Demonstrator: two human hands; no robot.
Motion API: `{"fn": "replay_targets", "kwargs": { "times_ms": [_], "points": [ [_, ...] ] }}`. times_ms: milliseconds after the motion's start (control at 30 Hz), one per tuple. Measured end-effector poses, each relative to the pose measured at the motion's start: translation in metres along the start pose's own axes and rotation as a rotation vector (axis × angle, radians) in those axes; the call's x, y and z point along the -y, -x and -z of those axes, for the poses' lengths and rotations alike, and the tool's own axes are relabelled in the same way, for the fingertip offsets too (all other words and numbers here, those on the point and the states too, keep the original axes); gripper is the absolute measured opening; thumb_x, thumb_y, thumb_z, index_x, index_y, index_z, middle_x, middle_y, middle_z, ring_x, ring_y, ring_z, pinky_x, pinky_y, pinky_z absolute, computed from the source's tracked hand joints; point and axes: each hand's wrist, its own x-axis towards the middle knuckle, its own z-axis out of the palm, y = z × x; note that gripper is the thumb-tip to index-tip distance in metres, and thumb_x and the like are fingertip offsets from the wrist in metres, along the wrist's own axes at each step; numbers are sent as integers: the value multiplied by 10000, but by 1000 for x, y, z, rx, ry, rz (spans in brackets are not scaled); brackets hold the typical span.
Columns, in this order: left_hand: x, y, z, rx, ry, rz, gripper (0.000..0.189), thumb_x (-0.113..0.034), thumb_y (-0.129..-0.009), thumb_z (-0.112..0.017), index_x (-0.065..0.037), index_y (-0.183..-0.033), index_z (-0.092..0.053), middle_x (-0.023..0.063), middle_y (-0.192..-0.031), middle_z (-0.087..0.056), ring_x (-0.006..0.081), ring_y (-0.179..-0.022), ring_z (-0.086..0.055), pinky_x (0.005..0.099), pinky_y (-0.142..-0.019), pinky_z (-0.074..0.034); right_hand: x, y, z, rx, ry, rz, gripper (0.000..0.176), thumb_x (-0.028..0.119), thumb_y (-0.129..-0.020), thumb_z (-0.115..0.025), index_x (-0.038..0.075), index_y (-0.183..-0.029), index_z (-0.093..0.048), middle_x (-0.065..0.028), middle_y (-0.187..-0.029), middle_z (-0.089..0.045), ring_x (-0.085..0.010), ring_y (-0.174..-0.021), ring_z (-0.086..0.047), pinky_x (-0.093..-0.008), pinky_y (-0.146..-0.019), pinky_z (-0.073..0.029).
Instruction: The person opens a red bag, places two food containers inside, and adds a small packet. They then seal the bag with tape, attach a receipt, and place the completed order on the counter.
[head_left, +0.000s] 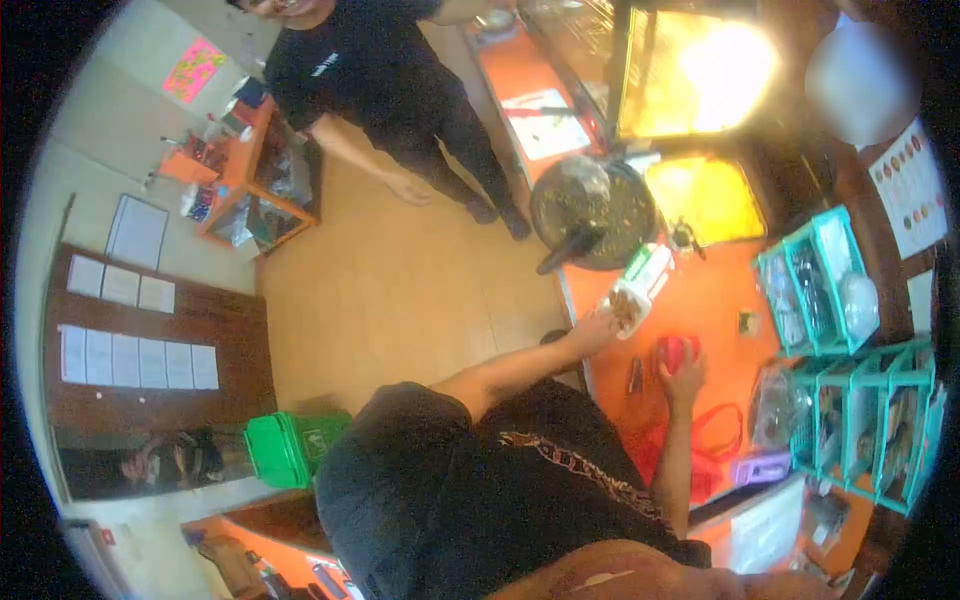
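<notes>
My left hand (600,330) reaches over the orange counter to a small white container (632,308) with brown contents. Its fingers are at the container's near edge, bent against it or the contents. To the right, my right hand (684,376) is wrapped round a red object (672,352), perhaps a lid or cup. Between the hands lies a small dark item (636,375). A green and white carton (648,266) touches the container's far side. Beyond it stands a large dark pan (590,205) with chopped food, a dark handle and a clear plastic bag in it.
A person (370,80) in black stands beyond the counter's left edge. Teal racks (815,285) line the right side. A yellow tray (705,200) lies behind the pan. Near me are a red bag (700,450) and a purple box (760,469). A green bin (280,450) is at left.
</notes>
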Motion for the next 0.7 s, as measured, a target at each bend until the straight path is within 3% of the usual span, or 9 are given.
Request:
{"fn": "replay_targets", "kwargs": {
  "times_ms": [167,267,367,433,500,533,600,633,700],
  "points": [
    [18,28,-50,-9,-719,-448,287,-186,-871,-577,-119,-1132,-675,76,-1189,-625,276,-1145,-576,484,-974,-413,-19,-14,24,-132,313,-202,689,462,-811,-772,156,-1382,-536,-261,-1420,-483,-491,-1300,-459,-620,-1050,-396],
    [-3,55,-43,1,-578,-543,174,-244,-824,-637,-147,-941,-722,-11,-945,-673,219,-989,-601,430,-909,-424,-24,-17,15,-302,221,122,730,459,-826,-763,61,-1385,-513,-260,-1406,-491,-464,-1308,-461,-563,-1065,-407],
    [12,59,-62,-79,-450,-764,156,-256,-784,-679,-171,-903,-733,-35,-891,-675,219,-933,-616,432,-900,-438,5,-1,-29,40,-178,74,756,443,-838,-763,2,-1387,-488,-272,-1388,-499,-440,-1311,-465,-533,-1077,-404],
    [25,49,-83,26,-627,-764,123,-267,-769,-697,-194,-860,-737,-36,-898,-677,216,-940,-620,432,-875,-462,46,-12,-31,143,-222,-84,727,414,-852,-753,5,-1388,-480,-296,-1388,-492,-436,-1313,-473,-506,-1061,-425],
    [5,49,-45,113,-563,-696,115,-270,-754,-713,-170,-807,-738,18,-919,-683,247,-944,-639,435,-815,-515,65,-41,-31,359,-280,-254,724,406,-872,-721,18,-1425,-460,-294,-1330,-551,-451,-1246,-536,-508,-1013,-463],
    [-4,37,-33,302,-130,-304,167,-258,-783,-708,-132,-887,-738,89,-953,-677,289,-952,-641,450,-801,-528,67,-48,-33,470,-305,-381,723,402,-882,-705,25,-1444,-450,-293,-1302,-580,-459,-1213,-568,-509,-989,-482],
    [9,17,-28,-130,109,278,313,-283,-830,-707,-82,-1069,-689,140,-962,-668,322,-882,-638,454,-801,-524,30,-52,-108,118,-588,4,594,308,-897,-647,48,-1412,-505,-219,-1113,-692,-402,-1000,-677,-479,-880,-536],
    [37,9,-14,-105,-358,-147,358,-313,-838,-700,-53,-1083,-671,158,-989,-674,333,-890,-638,450,-813,-525,107,-67,-5,466,-902,-332,504,225,-873,-624,48,-1343,-569,-202,-1110,-689,-330,-968,-682,-443,-846,-537],
    [23,-14,-2,-177,-126,137,575,-446,-854,-696,-42,-1255,-621,238,-1175,-634,394,-1048,-630,470,-935,-497,44,-55,-75,298,-498,-235,447,210,-875,-610,61,-1295,-586,-158,-1034,-705,-278,-917,-689,-404,-812,-540]
  ]
}}
